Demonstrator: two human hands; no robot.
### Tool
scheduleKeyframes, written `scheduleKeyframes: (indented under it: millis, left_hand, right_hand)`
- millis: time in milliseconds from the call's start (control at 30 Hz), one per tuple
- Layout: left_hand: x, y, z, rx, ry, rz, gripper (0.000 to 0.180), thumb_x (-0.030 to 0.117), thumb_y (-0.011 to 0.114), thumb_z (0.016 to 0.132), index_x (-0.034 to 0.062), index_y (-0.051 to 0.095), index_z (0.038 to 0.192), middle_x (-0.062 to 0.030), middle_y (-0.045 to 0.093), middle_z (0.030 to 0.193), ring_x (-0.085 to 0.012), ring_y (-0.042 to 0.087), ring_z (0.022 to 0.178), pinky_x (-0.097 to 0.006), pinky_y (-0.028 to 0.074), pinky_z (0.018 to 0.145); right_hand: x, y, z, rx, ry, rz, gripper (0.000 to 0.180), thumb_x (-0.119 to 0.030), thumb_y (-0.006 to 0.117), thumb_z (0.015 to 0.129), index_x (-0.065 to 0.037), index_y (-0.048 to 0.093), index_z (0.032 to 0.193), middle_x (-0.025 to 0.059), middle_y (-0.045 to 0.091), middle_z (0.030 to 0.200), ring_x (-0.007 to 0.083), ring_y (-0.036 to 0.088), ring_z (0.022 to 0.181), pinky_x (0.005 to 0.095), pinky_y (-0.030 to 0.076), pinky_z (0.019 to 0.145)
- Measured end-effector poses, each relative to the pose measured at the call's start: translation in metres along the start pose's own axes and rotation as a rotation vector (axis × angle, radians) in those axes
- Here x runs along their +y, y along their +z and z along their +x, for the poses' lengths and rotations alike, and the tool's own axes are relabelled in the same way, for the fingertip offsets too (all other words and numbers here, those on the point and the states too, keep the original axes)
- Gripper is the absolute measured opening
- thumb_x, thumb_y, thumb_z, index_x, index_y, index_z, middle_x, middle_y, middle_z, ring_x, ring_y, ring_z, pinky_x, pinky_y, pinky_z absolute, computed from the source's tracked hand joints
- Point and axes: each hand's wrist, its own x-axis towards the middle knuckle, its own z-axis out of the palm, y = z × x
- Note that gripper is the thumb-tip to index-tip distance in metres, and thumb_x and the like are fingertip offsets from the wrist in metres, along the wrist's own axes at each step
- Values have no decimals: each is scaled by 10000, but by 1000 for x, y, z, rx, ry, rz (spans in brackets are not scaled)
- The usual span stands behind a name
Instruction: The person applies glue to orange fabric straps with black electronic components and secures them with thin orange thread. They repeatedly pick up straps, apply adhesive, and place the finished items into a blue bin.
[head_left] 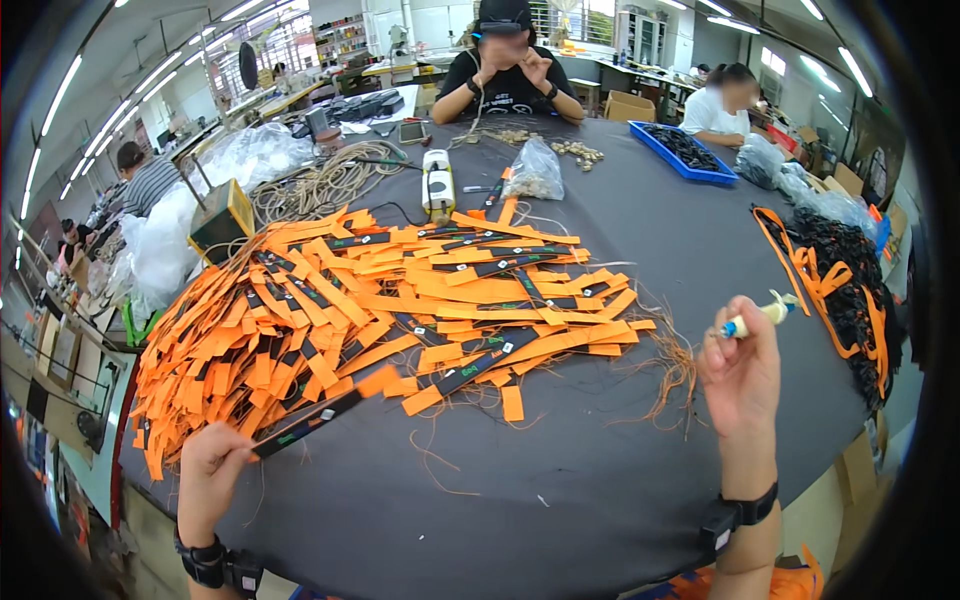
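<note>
- Left hand (pixel 212 462): closed w/ fingers pinched on one end of a black-and-orange strap (pixel 322 413); strap is held slanting up and away, its orange tip reaching the near edge of the strap pile (pixel 400 300)
- Right hand (pixel 742 372): raised, well right of the pile, fingers curled round a small pale tool w/ blue collar (pixel 760 318); tool tip is pointed away from the pile
- Pile: orange and black straps spread over dark grey table (pixel 560 480), loose orange threads (pixel 672 372) trailed at its right edge
- Beyond the pile: white-and-yellow device (pixel 437 183), clear bag (pixel 535 170), coiled cord (pixel 325 180)
- Left of the pile: yellow box (pixel 222 217)
- Far right of the pile: blue tray (pixel 685 152), heap of black pieces w/ orange straps (pixel 845 290)
- Person in black (pixel 510 75) is seated across the table, behind the pile
</note>
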Motion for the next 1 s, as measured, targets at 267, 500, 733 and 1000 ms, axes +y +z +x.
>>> scheduleKeyframes:
  millis: [267, 500, 733, 1000]
  left_hand:
    - [-48, -43, -80, -52, -404, -257, 70, -26, 641, 855, -61, 700, 841, -43, 617, 744, -106, 568, 638, -241, 437, 593]
    - [-38, -53, -96, -194, -567, -457, 110, 29, 635, 888, -55, 706, 894, -49, 654, 798, -109, 599, 697, -244, 484, 637]
    - [-13, -50, -82, -290, -426, 336, 168, 115, 653, 878, 16, 707, 1002, -113, 689, 895, -236, 650, 786, -324, 511, 698]
    - [-17, -8, -28, -282, 59, 199, 237, 83, 661, 823, 11, 688, 1047, -141, 634, 938, -334, 617, 924, -402, 513, 847]
  right_hand:
    - [-5, -11, -12, 16, 38, 5, 178, -226, 549, 1008, -77, 509, 918, -5, 461, 671, 86, 454, 504, 226, 361, 425]
    - [7, -7, -16, -8, 28, 41, 193, -219, 502, 1041, -81, 469, 910, -4, 421, 653, 75, 407, 457, 207, 339, 376]
    - [19, 7, -24, -95, 56, -28, 195, -218, 499, 1044, -85, 468, 906, -12, 421, 627, 47, 405, 449, 196, 343, 364]
    - [26, 15, -26, -128, 165, -67, 191, -237, 561, 999, -96, 502, 884, -20, 484, 647, 58, 492, 515, 211, 400, 418]
